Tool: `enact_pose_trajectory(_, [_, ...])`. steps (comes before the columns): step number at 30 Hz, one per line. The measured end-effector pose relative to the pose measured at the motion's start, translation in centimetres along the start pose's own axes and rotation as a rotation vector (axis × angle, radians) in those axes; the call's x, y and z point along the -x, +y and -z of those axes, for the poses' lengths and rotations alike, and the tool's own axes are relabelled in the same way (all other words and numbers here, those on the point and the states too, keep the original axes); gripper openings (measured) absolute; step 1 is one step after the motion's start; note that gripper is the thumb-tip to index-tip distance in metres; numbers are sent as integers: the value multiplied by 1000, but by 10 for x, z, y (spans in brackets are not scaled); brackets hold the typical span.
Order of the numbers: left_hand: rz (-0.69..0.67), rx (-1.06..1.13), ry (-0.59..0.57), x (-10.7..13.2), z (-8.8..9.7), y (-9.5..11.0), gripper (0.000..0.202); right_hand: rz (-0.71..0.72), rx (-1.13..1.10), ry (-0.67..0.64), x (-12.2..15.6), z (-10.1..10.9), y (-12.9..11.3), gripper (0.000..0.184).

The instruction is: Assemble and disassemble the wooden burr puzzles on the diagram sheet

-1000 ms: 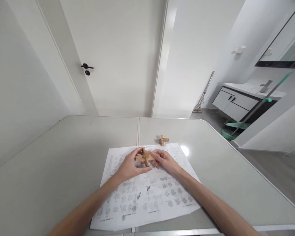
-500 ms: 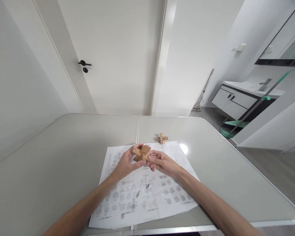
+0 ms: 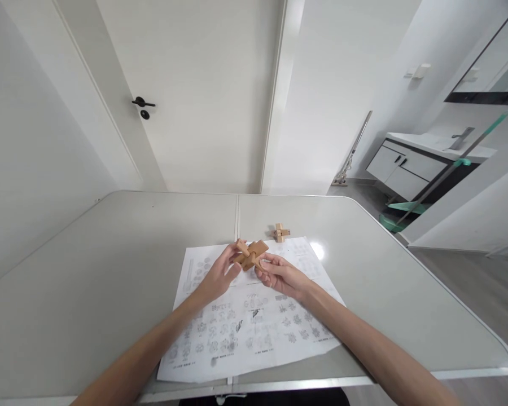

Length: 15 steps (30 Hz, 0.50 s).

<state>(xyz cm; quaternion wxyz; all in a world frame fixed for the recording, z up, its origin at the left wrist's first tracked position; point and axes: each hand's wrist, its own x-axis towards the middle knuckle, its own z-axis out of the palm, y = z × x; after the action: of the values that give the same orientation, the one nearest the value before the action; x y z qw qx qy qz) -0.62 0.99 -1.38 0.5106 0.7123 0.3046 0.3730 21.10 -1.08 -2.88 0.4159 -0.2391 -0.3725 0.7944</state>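
Note:
A wooden interlocking puzzle (image 3: 251,256) of crossed brown blocks is held above the printed sheet (image 3: 254,338). My right hand (image 3: 281,275) pinches its right-hand block between thumb and fingers. On the other side, my left hand (image 3: 218,275) has its fingers against the left blocks, partly hidden behind them, with the thumb close below. A second, smaller wooden puzzle (image 3: 280,233), shaped like a cross, rests on the table beyond the sheet's far edge, apart from both hands. The sheet bears rows of grey puzzle diagrams and two dark torn spots.
The grey folding table (image 3: 88,293) has a metal rim and a centre seam. Beyond it stand a white door (image 3: 203,113) with a black handle (image 3: 144,102), and at the right a washbasin cabinet (image 3: 410,166), a mop (image 3: 353,149) and a green dustpan (image 3: 392,223).
The held puzzle has turned and shifted slightly up and right. My left thumb has come away from its front, while my right hand keeps its pinch. The view has tilted slightly.

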Motion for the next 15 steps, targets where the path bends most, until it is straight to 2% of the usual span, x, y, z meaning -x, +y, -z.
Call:
enact_pose_trajectory(4, [-3,-122,68,2,-4,-1,53,8,-50,12,1,0,-1,23])
enact_pose_trajectory(7, [-7,-186,92,2,-6,-1,47,16,-64,-14,0,3,0,22])
enact_pose_trajectory(15, [30,-195,137,-1,-7,1,31,34,-79,-30,-2,8,4,21])
